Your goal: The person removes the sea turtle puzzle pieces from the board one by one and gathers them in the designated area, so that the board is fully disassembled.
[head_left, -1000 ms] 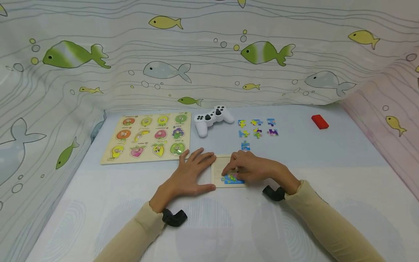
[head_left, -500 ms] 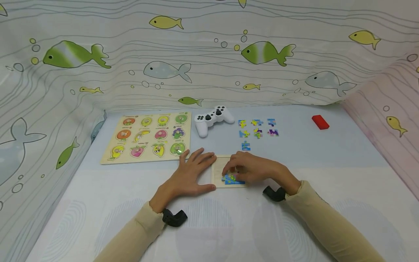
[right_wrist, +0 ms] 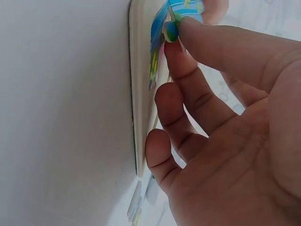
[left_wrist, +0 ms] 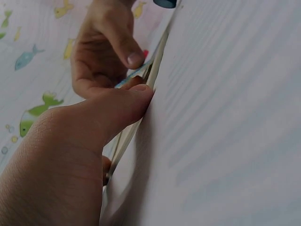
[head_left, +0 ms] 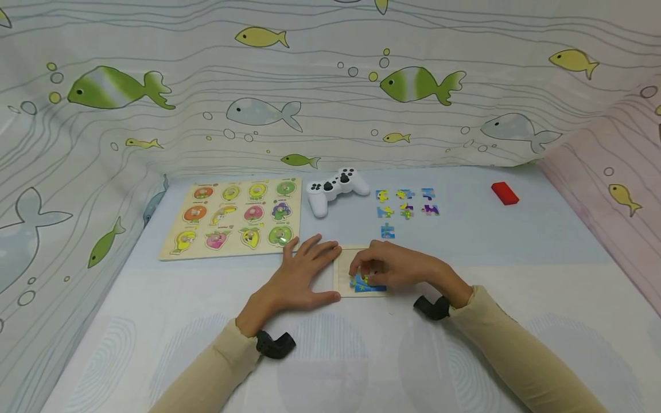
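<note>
A small wooden puzzle tray lies before me, with joined blue jigsaw pieces along its near side. My left hand spreads over the table, its thumb and fingertips touching the tray's left edge; the left wrist view has its thumb at the rim. Over the tray, my right hand pinches a blue puzzle piece between thumb and fingers, tilted up from the tray in the right wrist view. Its other fingers curl loosely. In the head view the right hand hides part of the tray.
Loose jigsaw pieces lie in rows beyond the tray. A white game controller and a fruit puzzle board lie at the back left. A red block sits at the back right. Fish-patterned cloth rises behind.
My right thumb and fingers have shifted slightly over the joined pieces, and the index finger looks lifted a little. The left hand has stayed in place.
</note>
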Available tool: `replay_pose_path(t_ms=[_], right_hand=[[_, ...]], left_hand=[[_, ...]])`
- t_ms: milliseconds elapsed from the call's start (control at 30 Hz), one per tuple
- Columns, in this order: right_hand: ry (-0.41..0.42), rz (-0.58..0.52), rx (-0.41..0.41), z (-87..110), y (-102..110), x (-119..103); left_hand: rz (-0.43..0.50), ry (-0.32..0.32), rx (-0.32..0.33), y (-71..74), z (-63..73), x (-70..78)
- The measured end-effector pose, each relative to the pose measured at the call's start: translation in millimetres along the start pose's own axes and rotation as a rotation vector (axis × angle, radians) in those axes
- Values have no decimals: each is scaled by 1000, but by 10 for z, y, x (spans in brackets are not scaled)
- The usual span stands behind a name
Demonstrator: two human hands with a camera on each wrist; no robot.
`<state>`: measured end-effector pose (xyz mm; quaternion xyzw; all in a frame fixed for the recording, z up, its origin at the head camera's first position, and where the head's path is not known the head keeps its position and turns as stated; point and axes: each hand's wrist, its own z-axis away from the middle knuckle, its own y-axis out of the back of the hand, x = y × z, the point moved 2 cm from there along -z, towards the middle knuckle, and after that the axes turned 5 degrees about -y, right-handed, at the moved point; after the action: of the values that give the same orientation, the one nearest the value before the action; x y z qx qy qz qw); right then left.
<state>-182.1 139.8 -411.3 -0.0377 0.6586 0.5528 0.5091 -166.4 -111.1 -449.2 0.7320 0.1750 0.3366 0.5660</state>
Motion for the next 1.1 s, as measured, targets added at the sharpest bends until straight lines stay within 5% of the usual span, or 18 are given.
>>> replay_pose_path(t_ms=[533, 1100], right_hand=[[-22, -79, -22, 26, 33, 23], [-68, -62, 105, 108, 304, 138]], left_hand=[[3, 13, -5, 1, -3, 10], [-4, 12, 5, 11, 3, 26]])
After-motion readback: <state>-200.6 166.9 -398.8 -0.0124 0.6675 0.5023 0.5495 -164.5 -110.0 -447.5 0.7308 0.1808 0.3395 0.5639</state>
